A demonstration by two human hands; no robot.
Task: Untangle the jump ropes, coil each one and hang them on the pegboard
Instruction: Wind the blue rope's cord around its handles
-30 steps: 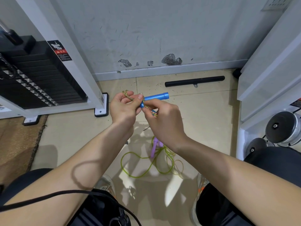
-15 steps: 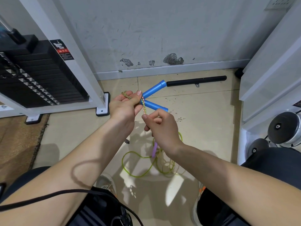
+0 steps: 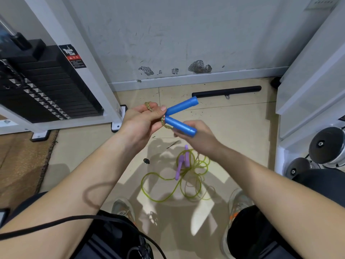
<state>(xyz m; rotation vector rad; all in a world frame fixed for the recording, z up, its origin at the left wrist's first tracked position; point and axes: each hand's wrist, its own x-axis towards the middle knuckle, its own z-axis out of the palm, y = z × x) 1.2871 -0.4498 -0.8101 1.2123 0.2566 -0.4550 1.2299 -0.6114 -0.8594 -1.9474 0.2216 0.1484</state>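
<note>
A gym is indicated: a black weight stack is seen in a white machine frame at the left, chrome dumbbells at the lower right, a black cable bar by the wall, and a green jump rope on the tiled floor.

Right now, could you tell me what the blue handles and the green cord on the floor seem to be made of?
Two blue cylindrical handles: probably foam or matte soft plastic; even colour, no sharp glare. Thin yellow-green cord: likely clear PVC; translucent, glossy, in limp loops. Left hand grips the handles' patterned rope; right hand holds the lower handle.
</note>
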